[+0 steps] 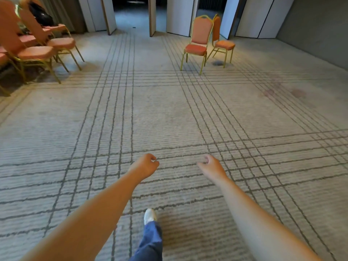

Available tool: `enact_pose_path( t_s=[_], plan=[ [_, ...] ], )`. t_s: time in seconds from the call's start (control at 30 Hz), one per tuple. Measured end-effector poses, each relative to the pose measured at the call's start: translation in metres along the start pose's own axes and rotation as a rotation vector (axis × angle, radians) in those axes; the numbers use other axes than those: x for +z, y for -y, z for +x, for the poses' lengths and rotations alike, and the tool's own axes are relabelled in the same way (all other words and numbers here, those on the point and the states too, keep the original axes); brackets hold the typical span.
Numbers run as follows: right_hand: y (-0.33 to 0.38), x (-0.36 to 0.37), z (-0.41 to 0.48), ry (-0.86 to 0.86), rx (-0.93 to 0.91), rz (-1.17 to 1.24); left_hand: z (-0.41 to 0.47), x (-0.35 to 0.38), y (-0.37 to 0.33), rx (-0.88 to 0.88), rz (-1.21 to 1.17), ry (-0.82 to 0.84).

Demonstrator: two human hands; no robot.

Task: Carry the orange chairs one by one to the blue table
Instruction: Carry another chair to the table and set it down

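Presently both the left hand [146, 167] and right hand [211, 165] hang loosely curled and empty over the carpet [263, 113], well apart from the two orange banquet chairs [197, 44] standing ahead; no blue table shows. Gilt metal frames look rigid, probably moderately light: grip the backrest top and seat edge.

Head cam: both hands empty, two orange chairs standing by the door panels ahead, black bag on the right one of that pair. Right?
One thing is off. The head view shows the black bag on the chairs at the far left, not on the pair of orange chairs ahead, which carry nothing. The rest holds: left hand and right hand are both empty, loosely curled.
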State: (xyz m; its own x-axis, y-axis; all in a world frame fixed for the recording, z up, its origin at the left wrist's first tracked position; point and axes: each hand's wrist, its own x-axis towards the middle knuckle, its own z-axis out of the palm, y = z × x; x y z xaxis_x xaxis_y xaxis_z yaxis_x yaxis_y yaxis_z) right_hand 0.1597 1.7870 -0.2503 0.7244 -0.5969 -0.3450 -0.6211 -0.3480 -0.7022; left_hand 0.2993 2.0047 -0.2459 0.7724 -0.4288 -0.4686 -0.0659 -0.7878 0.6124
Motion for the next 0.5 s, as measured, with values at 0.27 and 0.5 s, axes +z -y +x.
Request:
enact_pose_path(
  t_s=[0.27,0.5],
  plan=[
    [0.086,-0.026,0.193,-0.063,0.037,0.092,0.207,-0.088,-0.094,0.066,-0.02,-0.029],
    [0.121,-0.047,0.325,-0.094,0.134,0.144,0.334,-0.124,-0.156,0.104,0.043,0.041]
  ],
)
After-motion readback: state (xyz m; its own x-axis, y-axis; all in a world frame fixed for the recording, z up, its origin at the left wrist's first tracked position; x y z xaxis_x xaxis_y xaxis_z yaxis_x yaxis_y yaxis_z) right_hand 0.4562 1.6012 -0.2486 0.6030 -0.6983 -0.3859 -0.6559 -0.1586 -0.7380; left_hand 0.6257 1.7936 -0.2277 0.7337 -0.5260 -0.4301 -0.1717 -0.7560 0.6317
